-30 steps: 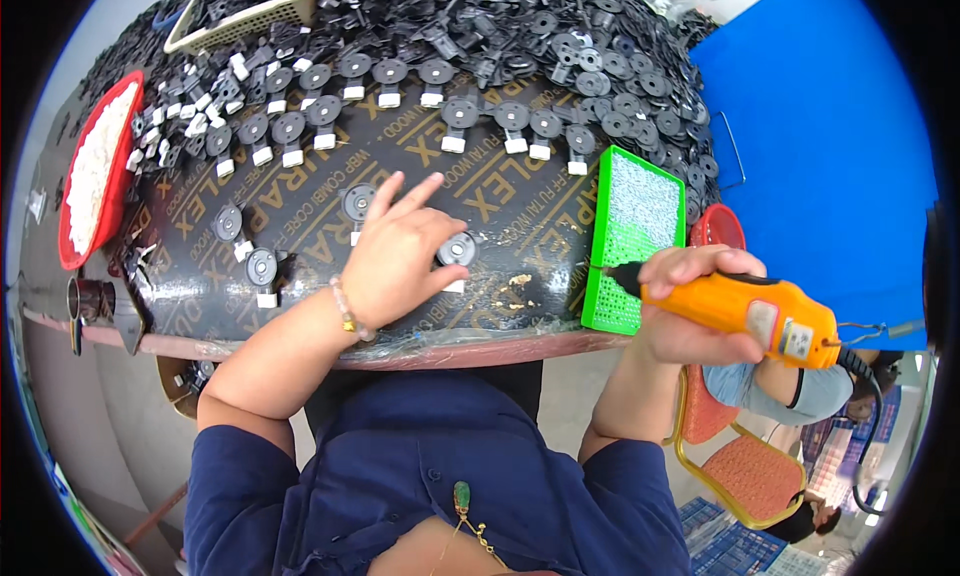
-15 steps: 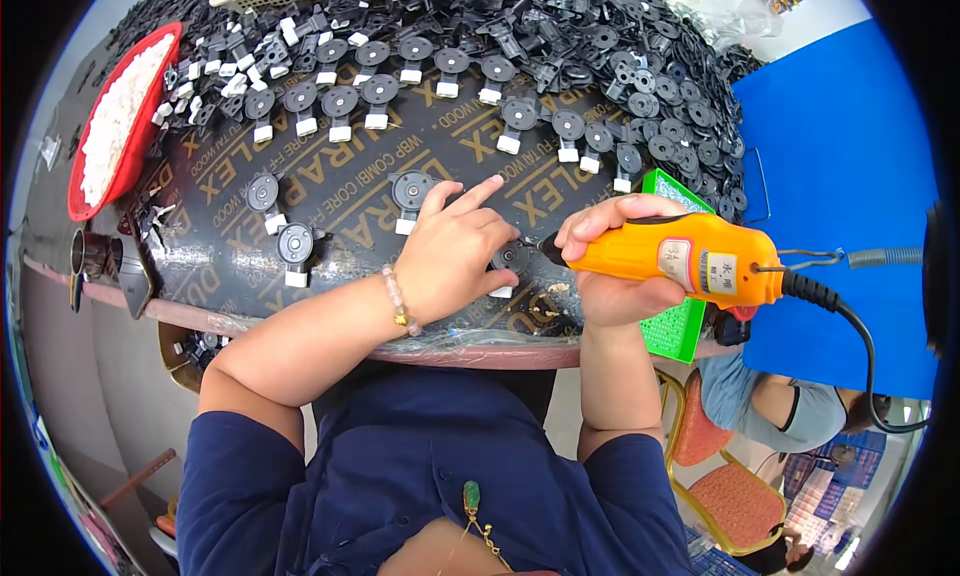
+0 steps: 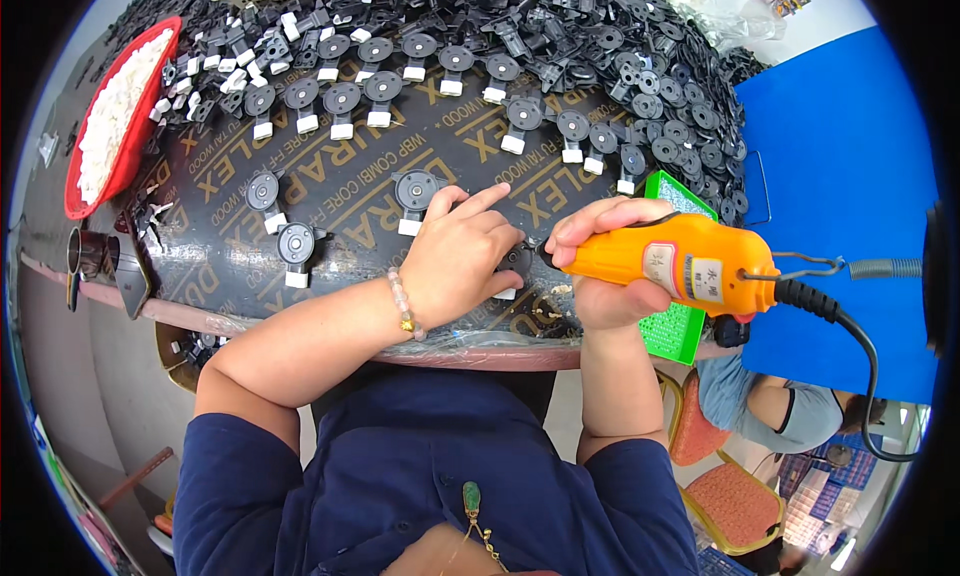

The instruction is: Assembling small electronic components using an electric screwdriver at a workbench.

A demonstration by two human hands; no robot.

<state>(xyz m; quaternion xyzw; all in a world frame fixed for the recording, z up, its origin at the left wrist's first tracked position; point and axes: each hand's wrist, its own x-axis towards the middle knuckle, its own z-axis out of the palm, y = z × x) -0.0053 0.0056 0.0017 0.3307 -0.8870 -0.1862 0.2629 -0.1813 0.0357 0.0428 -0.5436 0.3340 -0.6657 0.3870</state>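
My right hand (image 3: 612, 266) is wrapped round an orange electric screwdriver (image 3: 690, 261), held nearly level with its black nose pointing left. That nose meets a black round plastic part (image 3: 516, 260) with a white end, lying on the table. My left hand (image 3: 465, 244) pinches this part between thumb and fingers, one finger stretched out past it. The screwdriver's tip and any screw are too small to make out. Just beyond the left hand lies a similar black disc part (image 3: 415, 190) with a white end; two more such parts (image 3: 296, 243) rest further left.
Rows of black parts with white ends (image 3: 341, 98) line the far side, before a large heap of black parts (image 3: 520, 26). A red basket (image 3: 172, 66) of white pieces stands left. A green tray (image 3: 690, 352) of tiny pieces sits right, beside a blue panel (image 3: 840, 176).
The screwdriver has tilted slightly and shifted a little to the left at its rear. My left hand still pinches the same part, almost in place.
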